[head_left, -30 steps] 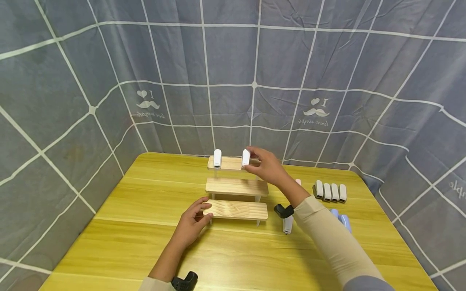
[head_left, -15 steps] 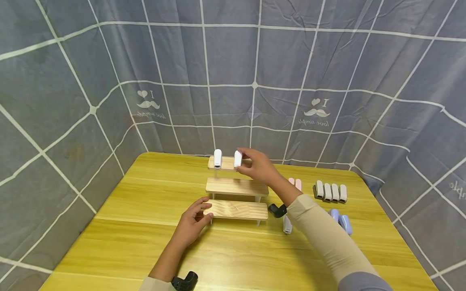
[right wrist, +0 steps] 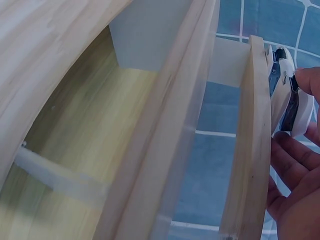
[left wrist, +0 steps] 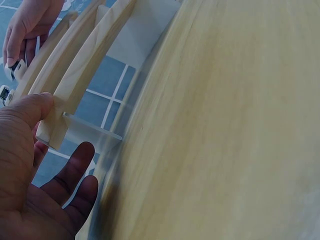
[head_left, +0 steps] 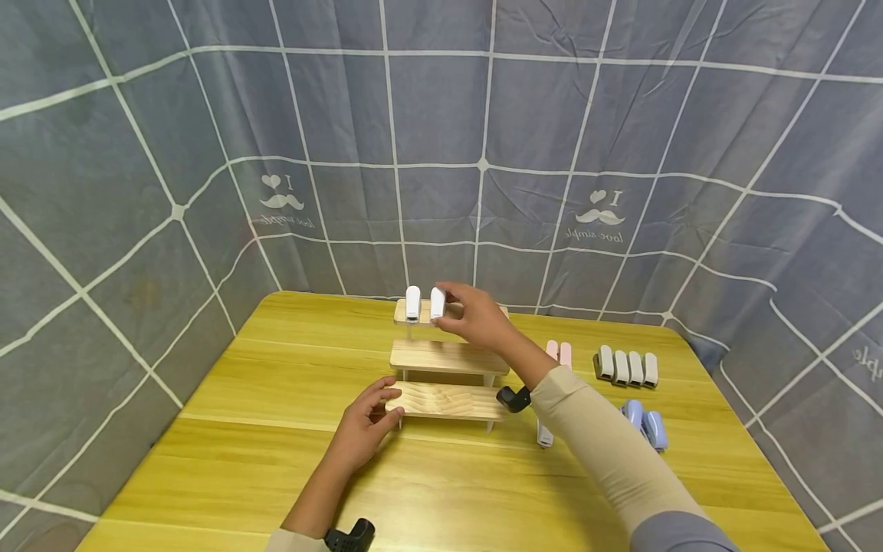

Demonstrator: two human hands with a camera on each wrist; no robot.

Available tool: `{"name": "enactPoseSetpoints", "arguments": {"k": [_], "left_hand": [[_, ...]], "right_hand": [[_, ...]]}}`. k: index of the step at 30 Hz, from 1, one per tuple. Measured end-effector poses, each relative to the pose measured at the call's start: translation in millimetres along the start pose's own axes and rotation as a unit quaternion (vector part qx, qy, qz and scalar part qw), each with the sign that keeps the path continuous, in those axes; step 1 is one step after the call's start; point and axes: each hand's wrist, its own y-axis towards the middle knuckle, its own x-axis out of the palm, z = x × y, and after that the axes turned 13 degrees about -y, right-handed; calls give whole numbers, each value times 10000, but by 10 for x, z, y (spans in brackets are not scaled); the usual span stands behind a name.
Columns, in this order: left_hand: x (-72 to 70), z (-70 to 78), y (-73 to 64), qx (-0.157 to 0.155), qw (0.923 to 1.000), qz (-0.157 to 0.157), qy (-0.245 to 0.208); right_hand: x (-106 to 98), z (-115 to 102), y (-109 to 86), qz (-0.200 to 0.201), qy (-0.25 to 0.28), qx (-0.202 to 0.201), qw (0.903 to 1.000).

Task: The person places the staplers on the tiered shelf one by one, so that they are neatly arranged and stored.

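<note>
A three-tier wooden display stand (head_left: pixel 451 400) with pale boards stands at the middle of the table. My left hand (head_left: pixel 362 429) grips the left end of its lowest board; the left wrist view shows the thumb (left wrist: pixel 37 106) against the board's end and other fingers spread below. On the top tier, one small white stapler (head_left: pixel 412 303) stands at the left end. Just right of it my right hand (head_left: pixel 476 313) pinches a second white stapler (head_left: pixel 438 303) between thumb and fingers. In the right wrist view this held stapler (right wrist: pixel 302 117) is close beside the first, over the top board.
On the table (head_left: pixel 228 429) right of the stand lie two pink staplers (head_left: pixel 566 354), a white stapler (head_left: pixel 545 435) partly behind the right forearm, and two blue staplers (head_left: pixel 653 429). Several grey-white staplers (head_left: pixel 635 368) form a row farther right. A grey curtain (head_left: pixel 441 199) hangs behind.
My right hand has slid the held white stapler leftward along the top tier, closer to the first one. More of the pink and blue staplers shows now. My left hand has stayed on the stand.
</note>
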Motion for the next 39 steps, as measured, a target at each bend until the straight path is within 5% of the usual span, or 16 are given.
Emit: {"name": "enactPoseSetpoints", "arguments": {"k": [13,39], "left_hand": [[-1,-1,4,55,10000,0,10],[-8,-16,14,119,9999,-8,54]], "right_hand": [[58,-54,57,-75,-382,-15,9992],[138,-67,90,99,-322,45,9994]]}}
